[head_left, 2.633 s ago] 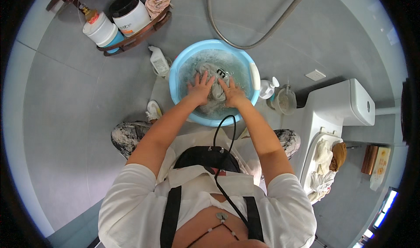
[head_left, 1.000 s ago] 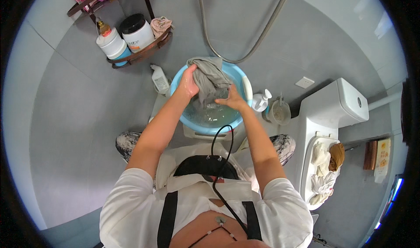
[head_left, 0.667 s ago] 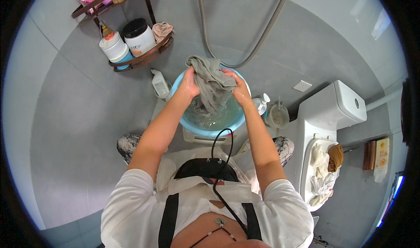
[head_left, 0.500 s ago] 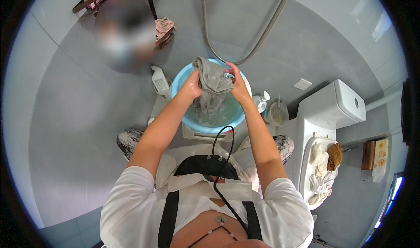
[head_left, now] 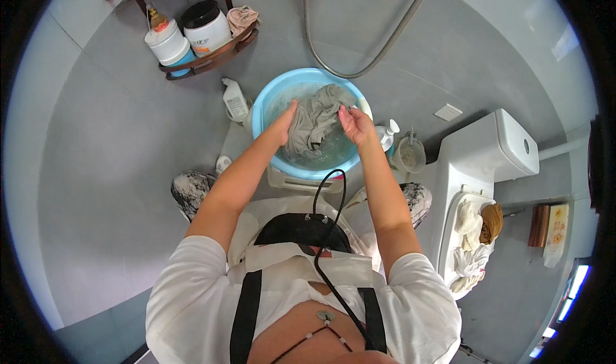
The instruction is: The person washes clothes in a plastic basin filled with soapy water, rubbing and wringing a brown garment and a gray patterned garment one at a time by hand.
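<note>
Grey crumpled cloth (head_left: pixel 314 119) lies in a round light-blue plastic basin (head_left: pixel 258 117), between the straight-fingered left hand (head_left: pixel 285 125) and half-curled right hand (head_left: pixel 356 123), its grip unclear. Washing seems underway; next turning would need firmer hold.

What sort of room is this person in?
Most likely a bathroom: a white toilet stands on the right, a flexible metal hose, perhaps a shower's, loops down ahead, and a dark shelf on the left holds white tubs.
</note>
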The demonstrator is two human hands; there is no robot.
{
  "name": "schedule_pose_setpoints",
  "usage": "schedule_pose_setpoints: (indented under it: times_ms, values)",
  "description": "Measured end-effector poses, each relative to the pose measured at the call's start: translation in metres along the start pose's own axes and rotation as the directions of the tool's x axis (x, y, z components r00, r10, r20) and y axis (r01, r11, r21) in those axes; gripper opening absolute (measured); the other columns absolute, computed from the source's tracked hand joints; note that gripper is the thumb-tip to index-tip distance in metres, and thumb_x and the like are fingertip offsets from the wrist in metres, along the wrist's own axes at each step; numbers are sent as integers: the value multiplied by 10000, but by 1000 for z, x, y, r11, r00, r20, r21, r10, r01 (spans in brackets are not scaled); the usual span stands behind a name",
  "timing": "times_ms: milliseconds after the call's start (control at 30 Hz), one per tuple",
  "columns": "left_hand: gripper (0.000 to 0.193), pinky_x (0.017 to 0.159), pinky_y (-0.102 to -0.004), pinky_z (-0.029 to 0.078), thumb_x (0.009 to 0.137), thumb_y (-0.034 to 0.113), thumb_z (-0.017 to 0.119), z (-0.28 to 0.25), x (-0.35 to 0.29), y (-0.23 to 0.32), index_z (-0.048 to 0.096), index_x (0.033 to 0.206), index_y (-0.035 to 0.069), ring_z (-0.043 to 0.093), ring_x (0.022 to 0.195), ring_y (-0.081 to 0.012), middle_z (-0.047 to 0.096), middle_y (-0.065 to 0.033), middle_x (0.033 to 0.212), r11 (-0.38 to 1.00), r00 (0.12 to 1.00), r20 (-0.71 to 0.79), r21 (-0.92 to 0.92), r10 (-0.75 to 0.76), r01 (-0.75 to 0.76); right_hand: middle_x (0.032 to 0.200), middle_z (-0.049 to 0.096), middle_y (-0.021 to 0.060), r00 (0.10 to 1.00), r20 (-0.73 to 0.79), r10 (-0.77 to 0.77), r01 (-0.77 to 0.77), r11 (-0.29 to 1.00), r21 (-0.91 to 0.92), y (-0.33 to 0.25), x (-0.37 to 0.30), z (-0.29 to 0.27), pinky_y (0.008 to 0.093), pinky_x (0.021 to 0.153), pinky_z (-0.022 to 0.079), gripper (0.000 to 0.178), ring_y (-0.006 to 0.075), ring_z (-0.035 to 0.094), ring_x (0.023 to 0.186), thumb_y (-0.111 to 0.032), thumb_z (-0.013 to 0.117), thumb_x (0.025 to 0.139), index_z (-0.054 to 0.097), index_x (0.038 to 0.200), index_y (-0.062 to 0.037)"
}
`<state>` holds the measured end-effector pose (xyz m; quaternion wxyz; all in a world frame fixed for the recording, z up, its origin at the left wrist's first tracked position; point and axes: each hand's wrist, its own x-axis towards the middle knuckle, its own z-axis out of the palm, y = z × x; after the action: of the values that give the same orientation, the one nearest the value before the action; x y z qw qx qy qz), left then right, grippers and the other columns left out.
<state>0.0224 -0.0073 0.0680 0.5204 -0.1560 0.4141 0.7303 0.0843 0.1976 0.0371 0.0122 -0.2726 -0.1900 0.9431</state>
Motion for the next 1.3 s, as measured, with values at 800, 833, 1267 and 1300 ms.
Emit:
schedule_pose_setpoints:
  times_ms: [800, 833, 1267, 1300]
  values:
    - [415, 876, -322, 354, 862, 322, 450, -43, 75, -23, 447, 1175, 49, 461, 1032, -207, 501, -103, 1126, 723, 860, -89, 590, 502, -361, 1237, 379, 233, 874, 183, -450, 177, -57, -983, 39, 38, -13, 409, 855, 394, 642, 365, 484, 1032, -230, 558, 697, 318, 1284, -130]
    - [337, 828, -303, 375, 833, 158, 471, -49, 81, -31, 467, 1142, 23, 481, 963, -190, 520, -105, 1072, 674, 865, -43, 647, 500, -357, 1230, 378, 230, 888, 149, -435, 98, -138, -986, 42, 33, -3, 415, 854, 395, 644, 370, 480, 1034, -246, 565, 701, 317, 1286, -142]
    - [246, 560, -268, 413, 777, 60, 435, -64, 93, -56, 544, 997, 43, 495, 624, -143, 545, -54, 777, 847, 813, -278, 326, 511, -421, 1236, 396, 201, 997, 48, -54, -14, -789, -614, 70, 69, -26, 394, 892, 382, 511, 343, 463, 1070, -347, 494, 754, 439, 1198, -101]
    - [249, 585, -267, 421, 783, 75, 445, -62, 89, -54, 532, 1014, 46, 496, 648, -141, 543, -55, 810, 858, 817, -288, 291, 500, -422, 1228, 413, 197, 999, 52, 12, 39, -828, -559, 72, 79, -39, 391, 894, 382, 481, 337, 464, 1071, -330, 498, 750, 483, 1164, -85]
